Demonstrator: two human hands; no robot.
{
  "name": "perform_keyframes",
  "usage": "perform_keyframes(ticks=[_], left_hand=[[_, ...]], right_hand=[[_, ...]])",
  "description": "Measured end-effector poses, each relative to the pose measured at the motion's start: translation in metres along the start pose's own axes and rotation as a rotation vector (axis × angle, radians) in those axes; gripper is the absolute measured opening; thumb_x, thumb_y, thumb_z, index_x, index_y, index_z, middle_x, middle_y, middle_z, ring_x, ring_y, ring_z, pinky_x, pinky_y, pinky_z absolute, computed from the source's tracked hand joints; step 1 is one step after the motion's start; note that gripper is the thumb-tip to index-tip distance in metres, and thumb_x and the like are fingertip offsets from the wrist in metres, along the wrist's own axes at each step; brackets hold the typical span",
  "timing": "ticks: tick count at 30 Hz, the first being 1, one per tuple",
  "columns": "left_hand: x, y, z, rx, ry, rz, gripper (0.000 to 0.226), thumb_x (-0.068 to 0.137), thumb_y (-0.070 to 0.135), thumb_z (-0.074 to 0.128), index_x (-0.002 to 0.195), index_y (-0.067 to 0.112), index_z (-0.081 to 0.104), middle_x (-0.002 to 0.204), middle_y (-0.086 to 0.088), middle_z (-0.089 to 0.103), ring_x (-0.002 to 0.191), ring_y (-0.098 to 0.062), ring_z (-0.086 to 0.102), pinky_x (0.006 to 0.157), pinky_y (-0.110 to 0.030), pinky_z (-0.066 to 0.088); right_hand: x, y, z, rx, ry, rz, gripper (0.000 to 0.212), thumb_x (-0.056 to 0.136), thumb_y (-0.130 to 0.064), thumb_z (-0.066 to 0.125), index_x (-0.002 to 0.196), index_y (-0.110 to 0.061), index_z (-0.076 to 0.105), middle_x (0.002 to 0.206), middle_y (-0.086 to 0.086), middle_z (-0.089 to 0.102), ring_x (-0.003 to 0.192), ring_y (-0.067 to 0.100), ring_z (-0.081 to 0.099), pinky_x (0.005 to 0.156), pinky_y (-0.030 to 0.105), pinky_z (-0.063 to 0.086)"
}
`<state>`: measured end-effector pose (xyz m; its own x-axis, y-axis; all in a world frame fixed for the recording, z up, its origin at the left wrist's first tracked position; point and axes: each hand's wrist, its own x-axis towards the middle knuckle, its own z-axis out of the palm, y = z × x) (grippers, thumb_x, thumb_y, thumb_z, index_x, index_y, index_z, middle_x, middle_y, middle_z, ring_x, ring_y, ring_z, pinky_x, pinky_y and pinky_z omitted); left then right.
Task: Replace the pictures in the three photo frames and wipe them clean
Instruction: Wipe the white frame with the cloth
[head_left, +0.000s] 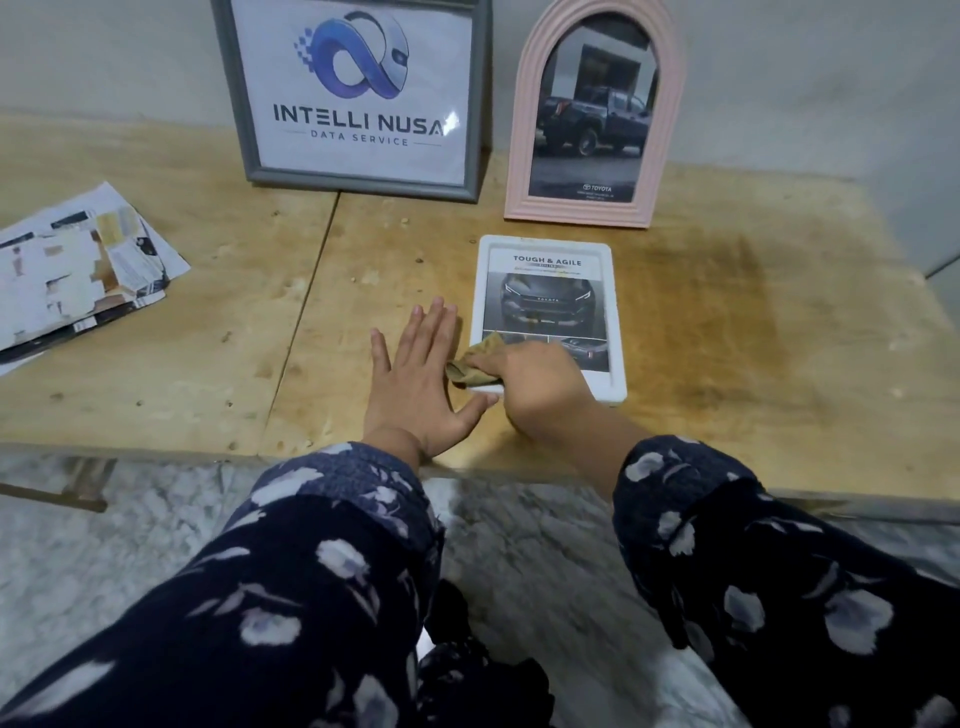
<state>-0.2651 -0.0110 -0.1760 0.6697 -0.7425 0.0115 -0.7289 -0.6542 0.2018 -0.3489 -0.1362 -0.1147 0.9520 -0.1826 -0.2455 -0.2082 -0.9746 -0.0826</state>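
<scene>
A white rectangular photo frame (550, 291) lies flat on the wooden table (727, 338), showing a car brochure picture. My right hand (540, 384) grips a small tan cloth (475, 361) and presses it on the frame's lower left corner. My left hand (415, 379) lies flat with fingers spread on the table, just left of the frame, its thumb touching the frame's bottom edge. A grey frame (358, 93) with a logo print and a pink arched frame (592, 119) with a truck picture stand upright against the wall behind.
A loose pile of printed paper sheets (78, 265) lies at the table's left. The table's front edge (156, 449) runs just below my wrists, with marble floor (519, 530) beneath. A dark stain (727, 291) marks the wood right of the white frame.
</scene>
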Motion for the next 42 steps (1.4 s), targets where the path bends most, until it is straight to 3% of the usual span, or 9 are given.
perform_keyframes(ticks=[5,9,15,19,22,25,29,34,42], left_hand=[[0.000,-0.001,0.002,0.025,-0.005,0.034,0.085,0.083,0.076,0.025,0.152,0.037,-0.007,0.160,0.006,-0.016,0.148,-0.017,-0.012,0.114,-0.060,-0.004],[0.001,-0.002,0.002,0.019,-0.024,0.045,0.081,0.081,0.078,0.022,0.150,0.044,-0.003,0.160,0.008,-0.016,0.147,-0.016,-0.013,0.113,-0.061,-0.005],[0.005,-0.005,0.003,-0.034,-0.037,0.051,0.084,0.076,0.083,0.015,0.150,0.045,0.003,0.159,0.012,-0.014,0.147,-0.014,-0.012,0.113,-0.059,-0.009],[0.006,-0.005,0.004,-0.066,-0.037,0.047,0.084,0.076,0.083,0.017,0.150,0.046,0.004,0.159,0.013,-0.012,0.147,-0.013,-0.011,0.113,-0.057,-0.011],[0.006,-0.006,0.005,-0.082,-0.035,0.045,0.083,0.077,0.082,0.024,0.150,0.045,0.006,0.159,0.013,-0.009,0.148,-0.013,-0.010,0.114,-0.057,-0.010],[0.006,-0.007,0.004,-0.079,-0.046,0.043,0.084,0.076,0.082,0.023,0.149,0.046,0.004,0.159,0.015,-0.011,0.147,-0.012,-0.012,0.114,-0.056,-0.011],[0.007,-0.007,0.003,-0.092,-0.043,0.036,0.085,0.075,0.083,0.021,0.149,0.046,0.007,0.159,0.015,-0.008,0.147,-0.011,-0.011,0.114,-0.056,-0.010],[0.006,-0.003,0.001,-0.080,-0.050,0.026,0.085,0.072,0.085,0.016,0.148,0.049,0.003,0.159,0.016,-0.008,0.147,-0.011,-0.010,0.114,-0.055,-0.010],[0.005,-0.004,0.001,-0.055,-0.040,0.028,0.086,0.072,0.081,0.021,0.149,0.046,0.008,0.159,0.015,-0.004,0.148,-0.012,-0.006,0.114,-0.058,-0.005]], right_hand=[[-0.007,0.014,-0.027,0.410,-0.106,0.065,0.043,0.086,-0.002,0.048,0.115,-0.026,0.070,0.115,0.000,0.069,0.107,0.024,0.061,0.089,0.034,0.050],[0.011,0.041,-0.056,0.681,0.074,0.272,0.027,0.087,-0.004,0.054,0.109,-0.004,0.069,0.114,0.014,0.067,0.109,0.030,0.059,0.093,0.033,0.046],[0.078,0.074,-0.057,0.310,0.379,0.289,0.041,0.082,0.000,0.050,0.112,-0.022,0.066,0.107,0.009,0.068,0.100,0.031,0.060,0.077,0.033,0.050],[0.099,0.067,-0.042,0.035,0.242,0.308,0.033,0.088,0.000,0.046,0.114,-0.010,0.064,0.114,0.014,0.061,0.108,0.034,0.055,0.074,0.032,0.043],[0.104,0.063,-0.022,-0.049,0.170,0.289,0.027,0.091,-0.007,0.050,0.114,-0.005,0.063,0.121,0.014,0.054,0.114,0.032,0.049,0.083,0.034,0.043],[0.111,0.067,-0.022,-0.011,0.187,0.295,0.028,0.090,-0.005,0.051,0.114,-0.005,0.064,0.119,0.013,0.054,0.114,0.031,0.049,0.084,0.034,0.045],[0.107,0.069,-0.027,0.073,0.151,0.308,0.023,0.086,-0.005,0.056,0.102,-0.012,0.071,0.098,0.009,0.063,0.097,0.031,0.061,0.068,0.027,0.041],[0.067,0.055,-0.011,0.086,0.207,0.263,0.031,0.087,-0.005,0.053,0.109,-0.022,0.068,0.104,0.005,0.065,0.099,0.029,0.062,0.080,0.032,0.049],[0.020,0.038,0.010,0.184,0.149,0.165,0.033,0.089,-0.012,0.048,0.112,-0.023,0.068,0.106,0.001,0.067,0.099,0.022,0.062,0.078,0.028,0.045]])
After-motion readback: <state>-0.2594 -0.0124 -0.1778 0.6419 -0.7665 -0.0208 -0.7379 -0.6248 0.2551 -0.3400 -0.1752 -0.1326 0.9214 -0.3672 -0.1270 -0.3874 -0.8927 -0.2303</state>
